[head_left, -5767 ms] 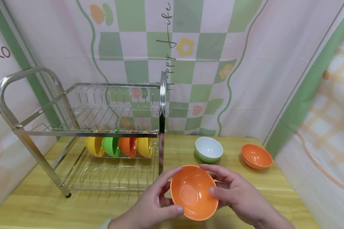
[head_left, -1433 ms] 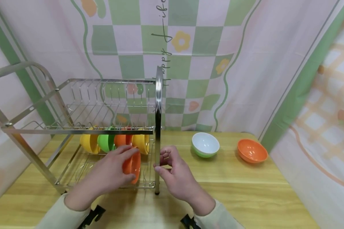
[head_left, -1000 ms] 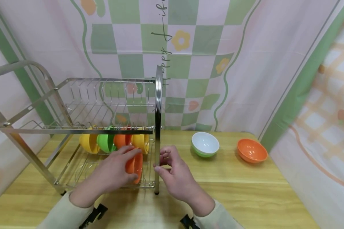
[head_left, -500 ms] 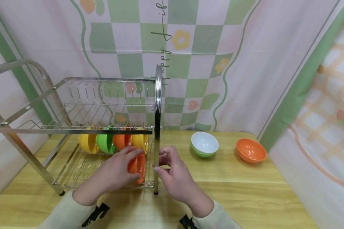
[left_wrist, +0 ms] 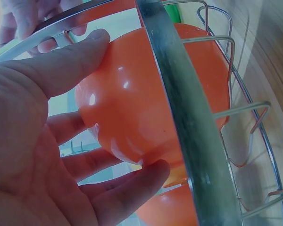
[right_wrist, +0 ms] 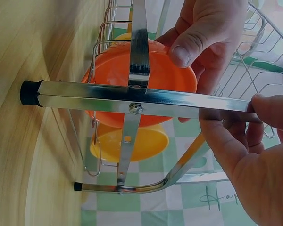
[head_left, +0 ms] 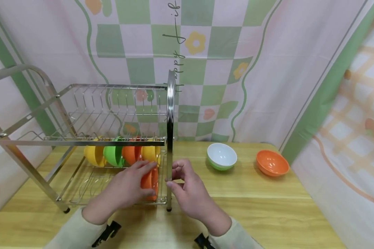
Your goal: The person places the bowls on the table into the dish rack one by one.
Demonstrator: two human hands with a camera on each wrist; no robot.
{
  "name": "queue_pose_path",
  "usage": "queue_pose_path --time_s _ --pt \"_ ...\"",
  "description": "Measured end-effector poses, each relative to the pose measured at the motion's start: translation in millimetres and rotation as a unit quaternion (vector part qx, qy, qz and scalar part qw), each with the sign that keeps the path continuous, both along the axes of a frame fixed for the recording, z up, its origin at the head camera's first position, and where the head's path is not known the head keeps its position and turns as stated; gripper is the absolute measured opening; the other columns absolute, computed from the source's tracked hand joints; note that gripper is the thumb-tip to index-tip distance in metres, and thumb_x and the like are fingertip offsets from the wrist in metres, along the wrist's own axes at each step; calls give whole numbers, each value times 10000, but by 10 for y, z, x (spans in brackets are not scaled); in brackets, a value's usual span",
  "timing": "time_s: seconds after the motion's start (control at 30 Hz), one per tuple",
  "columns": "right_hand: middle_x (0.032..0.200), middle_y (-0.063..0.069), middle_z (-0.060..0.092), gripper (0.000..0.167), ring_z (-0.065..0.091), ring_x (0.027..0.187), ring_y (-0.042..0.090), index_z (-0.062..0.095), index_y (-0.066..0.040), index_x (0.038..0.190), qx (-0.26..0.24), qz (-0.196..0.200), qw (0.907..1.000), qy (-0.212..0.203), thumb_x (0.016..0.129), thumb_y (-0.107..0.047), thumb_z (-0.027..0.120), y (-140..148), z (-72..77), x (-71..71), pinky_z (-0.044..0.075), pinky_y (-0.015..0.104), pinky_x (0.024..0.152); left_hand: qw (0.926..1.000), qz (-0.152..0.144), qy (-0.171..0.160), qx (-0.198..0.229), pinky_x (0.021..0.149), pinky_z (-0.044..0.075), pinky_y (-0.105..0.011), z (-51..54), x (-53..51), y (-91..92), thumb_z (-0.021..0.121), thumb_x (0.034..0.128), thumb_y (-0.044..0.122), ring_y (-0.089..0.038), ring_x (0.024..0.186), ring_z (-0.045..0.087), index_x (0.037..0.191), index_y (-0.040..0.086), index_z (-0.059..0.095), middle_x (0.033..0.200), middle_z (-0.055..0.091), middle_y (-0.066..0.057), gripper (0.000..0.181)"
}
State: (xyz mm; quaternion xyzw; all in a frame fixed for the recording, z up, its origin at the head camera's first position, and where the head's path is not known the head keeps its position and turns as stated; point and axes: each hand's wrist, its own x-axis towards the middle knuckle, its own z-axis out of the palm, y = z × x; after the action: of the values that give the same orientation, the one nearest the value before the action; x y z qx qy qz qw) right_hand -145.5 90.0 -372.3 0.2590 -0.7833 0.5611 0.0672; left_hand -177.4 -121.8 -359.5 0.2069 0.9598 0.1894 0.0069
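On the lower tier of a metal dish rack, an orange bowl stands on its edge at the front right. My left hand holds it, thumb and fingers spread over its rounded outside, as the left wrist view shows with the bowl behind a rack bar. My right hand pinches the rack's right front post between thumb and fingers. Behind the held bowl, a row of yellow, green, orange and yellow bowls stands on edge.
A green bowl with a white inside and another orange bowl sit upright on the wooden table, right of the rack. The rack's upper tier overhangs the bowls. A patterned curtain hangs behind.
Earlier both hands held the orange bowl before the rack; now it stands in the lower tier. Over the last second, my left hand shifted it slightly right. My right hand stayed on the post.
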Motion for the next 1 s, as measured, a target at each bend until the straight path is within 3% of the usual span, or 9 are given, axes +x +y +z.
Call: queue_pose_path --time_s 0.67,1.0 --pt "1024 60 556 411 619 973 183 396 -163 1194 -128 30 9999 -44 941 79 611 -13 -1 8 580 315 804 10000 45 -20 -5 933 482 -608 -18 21 -5 838 795 414 -421 1305 458 1504 224 466 1520 414 -118 823" --pt "1048 42 578 345 619 1004 159 449 -179 1151 -110 -137 9994 -302 948 31 633 -5 -5 11 573 312 822 9999 86 47 -34 916 474 -647 -26 64 0 767 860 451 -441 1282 470 1559 269 357 1546 357 -150 831"
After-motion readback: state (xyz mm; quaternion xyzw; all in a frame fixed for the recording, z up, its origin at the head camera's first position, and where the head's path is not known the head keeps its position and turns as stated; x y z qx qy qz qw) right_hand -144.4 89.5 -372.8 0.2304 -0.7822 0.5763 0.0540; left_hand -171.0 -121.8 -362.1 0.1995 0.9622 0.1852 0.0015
